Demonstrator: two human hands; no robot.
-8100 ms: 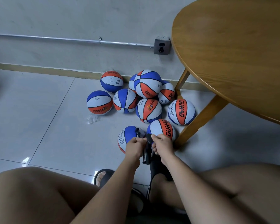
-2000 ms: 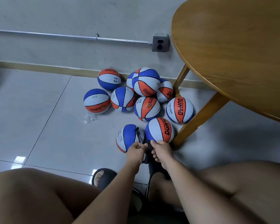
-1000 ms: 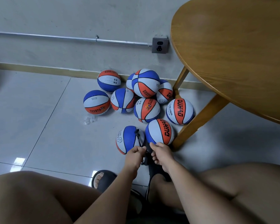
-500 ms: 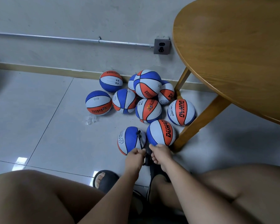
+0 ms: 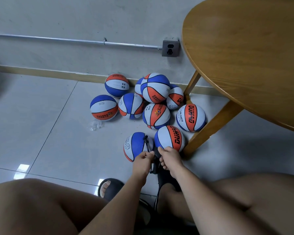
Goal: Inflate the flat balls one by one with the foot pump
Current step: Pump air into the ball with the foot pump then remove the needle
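Item: ball under inflation (image 5: 137, 146). Blue, white and orange; set on the tiled floor (image 5: 41, 133) just ahead of the person's feet. A thin black hose (image 5: 147, 145) is plugged into its top and is led down towards the hands.

Item: foot pump (image 5: 156, 155). Black, largely hidden between the two hands and above the right foot; only its upper part is seen.

Item: left hand (image 5: 143, 162). Its fingers (image 5: 147, 154) are curled and closed round the lower end of the hose, beside the ball.

Item: right hand (image 5: 171, 158). Its fingers (image 5: 160, 162) are bent downwards and closed on the top of the pump. How firmly it is gripped cannot be told.

Item: second ball (image 5: 170, 139). Marked with black lettering on orange; placed touching the first on its right, against a leg of the round wooden table (image 5: 244, 65).

Item: heap of balls (image 5: 153, 100). Same colours; gathered further back by the wall (image 5: 75, 17), one stacked on top of the others.

Item: clear plastic wrapper (image 5: 95, 124). Crumpled, left on the floor to the left of the heap.

Item: power socket (image 5: 170, 48), fixed to the wall and fed by a metal pipe (image 5: 58, 39).

Item: black slipper (image 5: 111, 187), worn on the left foot, toes seen.
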